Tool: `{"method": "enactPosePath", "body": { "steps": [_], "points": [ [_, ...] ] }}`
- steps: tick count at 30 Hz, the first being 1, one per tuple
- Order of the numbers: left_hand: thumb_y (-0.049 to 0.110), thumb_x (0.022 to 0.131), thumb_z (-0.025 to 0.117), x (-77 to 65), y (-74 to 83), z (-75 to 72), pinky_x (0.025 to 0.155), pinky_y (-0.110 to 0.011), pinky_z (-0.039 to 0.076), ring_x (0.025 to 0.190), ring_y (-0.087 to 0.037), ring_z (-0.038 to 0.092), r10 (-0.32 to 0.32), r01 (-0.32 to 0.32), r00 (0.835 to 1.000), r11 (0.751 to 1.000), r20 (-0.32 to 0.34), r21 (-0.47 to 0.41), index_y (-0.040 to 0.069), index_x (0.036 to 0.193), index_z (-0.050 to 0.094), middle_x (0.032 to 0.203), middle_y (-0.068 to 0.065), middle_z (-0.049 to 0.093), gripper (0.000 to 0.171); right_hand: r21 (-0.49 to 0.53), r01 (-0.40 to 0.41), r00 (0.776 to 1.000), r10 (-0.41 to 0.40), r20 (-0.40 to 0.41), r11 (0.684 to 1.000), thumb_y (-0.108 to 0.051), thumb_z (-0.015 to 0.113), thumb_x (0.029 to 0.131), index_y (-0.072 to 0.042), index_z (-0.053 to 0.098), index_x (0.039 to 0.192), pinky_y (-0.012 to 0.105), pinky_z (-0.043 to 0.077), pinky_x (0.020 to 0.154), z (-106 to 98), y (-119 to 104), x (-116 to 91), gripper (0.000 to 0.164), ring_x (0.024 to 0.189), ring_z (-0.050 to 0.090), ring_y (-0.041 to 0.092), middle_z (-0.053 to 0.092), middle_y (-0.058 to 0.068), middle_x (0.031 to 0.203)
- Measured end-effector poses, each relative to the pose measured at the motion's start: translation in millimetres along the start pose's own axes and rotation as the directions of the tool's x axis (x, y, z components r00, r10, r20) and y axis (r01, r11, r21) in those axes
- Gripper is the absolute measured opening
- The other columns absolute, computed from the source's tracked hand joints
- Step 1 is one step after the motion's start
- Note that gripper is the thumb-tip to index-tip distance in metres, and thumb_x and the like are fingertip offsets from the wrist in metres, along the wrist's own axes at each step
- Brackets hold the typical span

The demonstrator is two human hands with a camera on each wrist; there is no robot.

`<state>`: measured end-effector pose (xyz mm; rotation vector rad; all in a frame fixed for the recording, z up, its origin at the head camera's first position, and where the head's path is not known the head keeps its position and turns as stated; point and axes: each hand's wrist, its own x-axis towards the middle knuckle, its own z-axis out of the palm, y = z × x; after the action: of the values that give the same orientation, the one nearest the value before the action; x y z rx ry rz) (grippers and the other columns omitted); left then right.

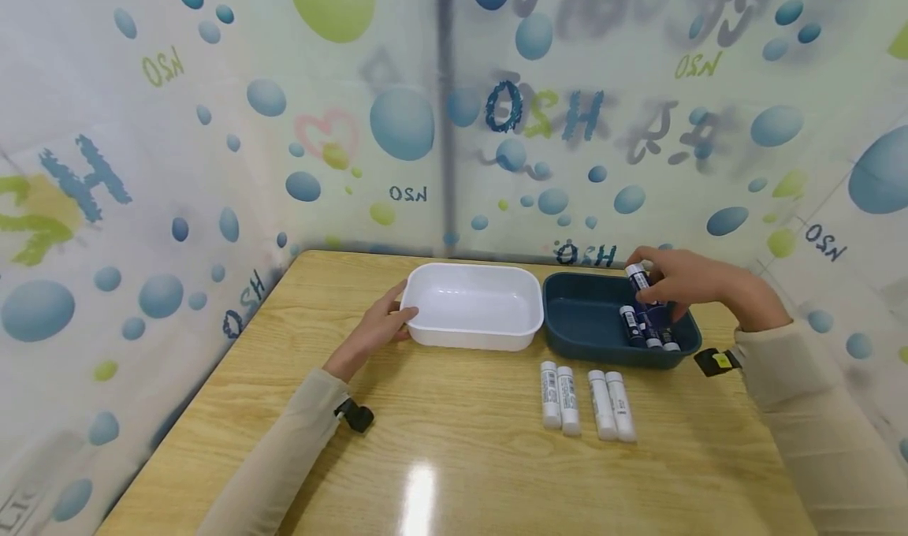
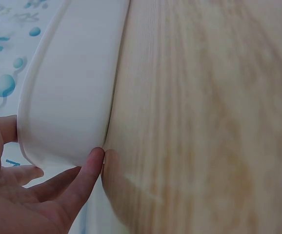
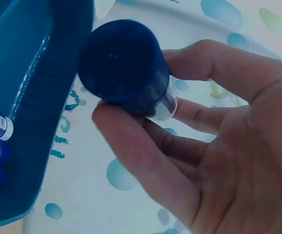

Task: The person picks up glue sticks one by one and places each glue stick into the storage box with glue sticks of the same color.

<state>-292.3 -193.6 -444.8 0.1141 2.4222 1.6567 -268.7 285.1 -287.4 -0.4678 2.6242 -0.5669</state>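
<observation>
At the left end of the white tray [image 1: 474,339], my left hand [image 1: 376,321] holds its side. In the left wrist view the thumb lies at the rim and a fingertip [image 2: 96,155] meets the lower edge by the table. My right hand [image 1: 688,277] grips a dark blue glue stick [image 3: 121,66] with a white end, tilted above the right part of the dark teal tray [image 1: 578,323]. Inside that tray lie several more blue glue sticks [image 1: 631,325], partly hidden by the hand. The white tray's inside shows no objects.
In front of the teal tray, white glue sticks lie on the wooden table [image 1: 454,426] in two pairs, a left pair [image 1: 559,398] and a right pair [image 1: 612,406]. The trays stand side by side near the back edge, close to a printed curtain [image 1: 397,221].
</observation>
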Motion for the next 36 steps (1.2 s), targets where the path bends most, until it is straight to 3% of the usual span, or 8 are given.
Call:
{"method": "enactPosePath", "body": {
  "steps": [6,16,25,32,36],
  "points": [
    [0.028,0.108,0.055,0.1,-2.2,-0.3,0.096,-0.044,0.061,0.117,-0.032,0.066,0.001,-0.001,1.0,1.0,0.005,-0.008,0.021,0.168,0.013,0.15,-0.031,0.047,0.074,0.002,-0.01,1.0,0.01,0.006,1.0,-0.021,0.063,0.103,0.001,0.031,0.15,0.043,0.064,0.069,-8.4,3.4,13.6,0.062,0.095,0.068,0.027,0.06,0.036,0.128],
    [0.03,0.107,0.056,0.6,-4.4,-1.7,0.091,-0.035,0.062,0.115,-0.029,0.066,0.003,-0.003,1.0,1.0,-0.004,0.006,0.023,0.168,0.016,0.147,-0.028,0.049,0.072,0.03,-0.044,0.999,0.044,0.013,0.999,-0.019,0.06,0.103,0.004,0.025,0.151,0.046,0.065,0.075,-23.4,5.3,37.6,0.063,0.101,0.064,0.036,0.061,0.033,0.125],
    [0.03,0.107,0.056,1.5,-5.6,-1.3,0.091,-0.036,0.062,0.118,-0.031,0.066,0.003,-0.003,1.0,1.0,0.004,0.008,0.023,0.168,0.017,0.149,-0.028,0.048,0.072,0.082,-0.093,0.993,0.086,0.077,0.992,-0.015,0.059,0.102,0.006,0.022,0.144,0.049,0.065,0.08,-32.6,10.7,55.5,0.06,0.104,0.066,0.04,0.059,0.035,0.125],
    [0.03,0.107,0.056,0.8,-3.3,-1.7,0.09,-0.035,0.062,0.116,-0.031,0.067,0.001,-0.001,1.0,1.0,-0.003,0.004,0.024,0.168,0.017,0.148,-0.027,0.049,0.072,0.102,-0.104,0.99,0.094,0.103,0.989,-0.015,0.064,0.103,0.006,0.026,0.136,0.049,0.064,0.083,-36.5,18.2,69.8,0.054,0.095,0.069,0.031,0.067,0.024,0.109],
    [0.029,0.107,0.057,0.7,-3.7,-1.4,0.091,-0.037,0.062,0.118,-0.032,0.066,0.002,-0.002,1.0,1.0,0.0,0.007,0.024,0.167,0.018,0.15,-0.028,0.048,0.072,0.106,-0.093,0.989,0.08,0.121,0.99,-0.016,0.066,0.102,0.006,0.028,0.135,0.048,0.064,0.085,-34.4,22.2,76.1,0.055,0.093,0.07,0.027,0.068,0.023,0.109]
  ]
}}
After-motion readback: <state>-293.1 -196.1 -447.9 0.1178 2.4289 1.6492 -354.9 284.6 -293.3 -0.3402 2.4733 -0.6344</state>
